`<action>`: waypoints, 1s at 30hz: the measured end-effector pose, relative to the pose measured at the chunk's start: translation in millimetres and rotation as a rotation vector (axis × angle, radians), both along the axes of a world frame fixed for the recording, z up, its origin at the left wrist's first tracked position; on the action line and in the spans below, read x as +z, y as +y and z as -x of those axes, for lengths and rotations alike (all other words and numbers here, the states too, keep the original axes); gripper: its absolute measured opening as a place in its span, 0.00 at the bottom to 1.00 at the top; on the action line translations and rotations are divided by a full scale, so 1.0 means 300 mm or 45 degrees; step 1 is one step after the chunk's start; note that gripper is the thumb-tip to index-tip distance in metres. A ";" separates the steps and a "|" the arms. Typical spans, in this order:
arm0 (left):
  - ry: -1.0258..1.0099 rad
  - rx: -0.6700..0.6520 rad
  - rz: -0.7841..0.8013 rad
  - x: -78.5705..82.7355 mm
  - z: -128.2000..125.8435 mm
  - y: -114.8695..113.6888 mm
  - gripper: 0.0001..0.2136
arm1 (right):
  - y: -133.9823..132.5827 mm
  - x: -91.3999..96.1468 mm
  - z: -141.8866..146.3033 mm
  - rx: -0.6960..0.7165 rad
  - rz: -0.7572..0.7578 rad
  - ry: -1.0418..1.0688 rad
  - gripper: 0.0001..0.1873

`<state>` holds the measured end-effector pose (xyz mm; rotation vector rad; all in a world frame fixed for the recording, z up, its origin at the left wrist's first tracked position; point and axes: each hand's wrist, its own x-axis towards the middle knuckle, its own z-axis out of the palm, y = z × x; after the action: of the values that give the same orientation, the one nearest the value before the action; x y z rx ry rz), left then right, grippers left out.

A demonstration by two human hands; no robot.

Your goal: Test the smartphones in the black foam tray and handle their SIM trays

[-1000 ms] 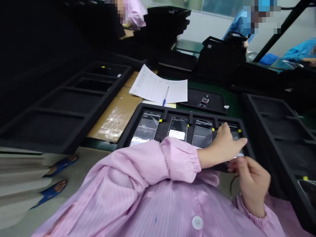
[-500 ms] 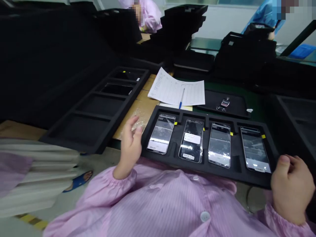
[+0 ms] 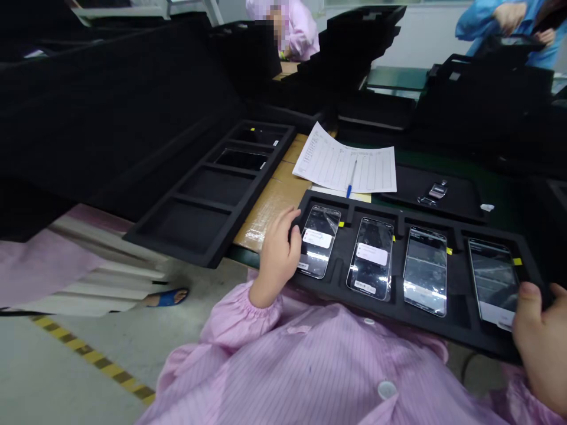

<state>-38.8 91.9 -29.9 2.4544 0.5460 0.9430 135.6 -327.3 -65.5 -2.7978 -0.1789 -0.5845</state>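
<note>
Our left hand (image 3: 279,254) has moved in since half a second ago. It was hovering open off the left end of the black foam tray (image 3: 401,217); now its fingers are curled over that left rim, gripping it just beside the first smartphone (image 3: 319,242). Our right hand (image 3: 543,342) has stayed at the tray's near right corner, thumb down on the rim beside the fourth smartphone (image 3: 494,283). Its other fingers are under the tray and out of view, so we read it as a pinch on the corner. The tray sits right in front of our pink striped smock (image 3: 310,366), between both hands; we can't tell if it is lifted or resting. It has four slots, each holding one slim glass-fronted phone under clear film. The first and the second smartphone (image 3: 370,262) show a white pop-up; the third smartphone (image 3: 425,271) shows a grey screen. Just behind the tray lies a white printed paper form (image 3: 354,162) with a blue pen (image 3: 351,180) on it. Left of the tray is a taped brown cardboard box (image 3: 268,206), and beyond that a long black foam tray with open compartments (image 3: 208,200). Behind the tray's right half is a flat black mat (image 3: 460,195) with a small metal part (image 3: 436,190) on it.
</note>
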 end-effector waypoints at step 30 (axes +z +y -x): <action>0.001 -0.108 -0.179 0.012 0.008 -0.002 0.16 | 0.341 0.100 0.170 0.593 -0.853 -0.427 0.13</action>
<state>-41.2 91.2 -26.1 2.5802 0.3843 0.9768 84.7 -225.1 -35.5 -1.9158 -0.5647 -0.8043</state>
